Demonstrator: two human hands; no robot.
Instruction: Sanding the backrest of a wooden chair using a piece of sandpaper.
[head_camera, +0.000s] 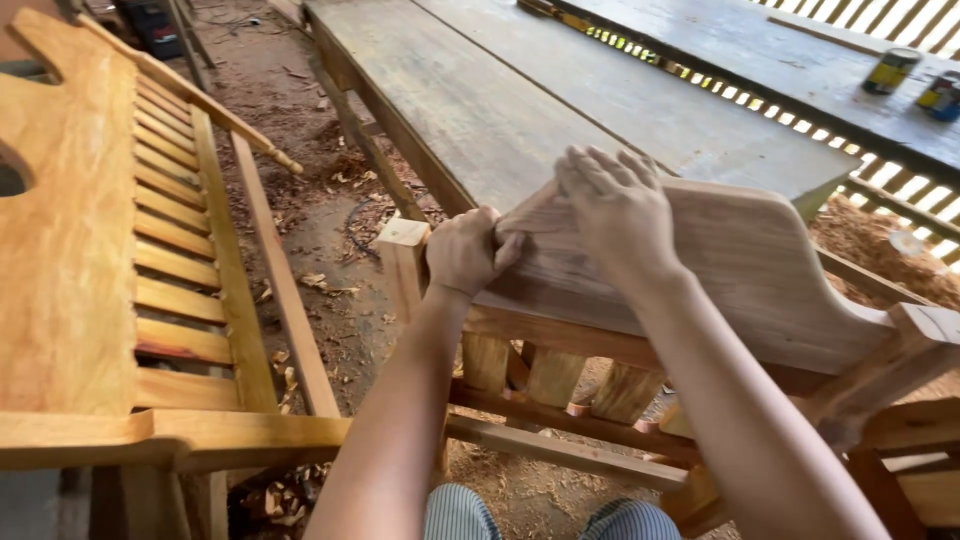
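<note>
i am looking down at my two bare hands on a curved wooden headboard panel (740, 270), its long axis running left to lower right. my left hand (465, 250) is curling into a fist, pinching the panel's left edge. my right hand (615, 210) is pressing flat on its top, fingers close together, just beside the left.

Pale brown carved headboard (740, 270), orange-golden slatted bench (150, 260), grey weathered table (560, 90), blue-and-white striped trousers (460, 515).
</note>
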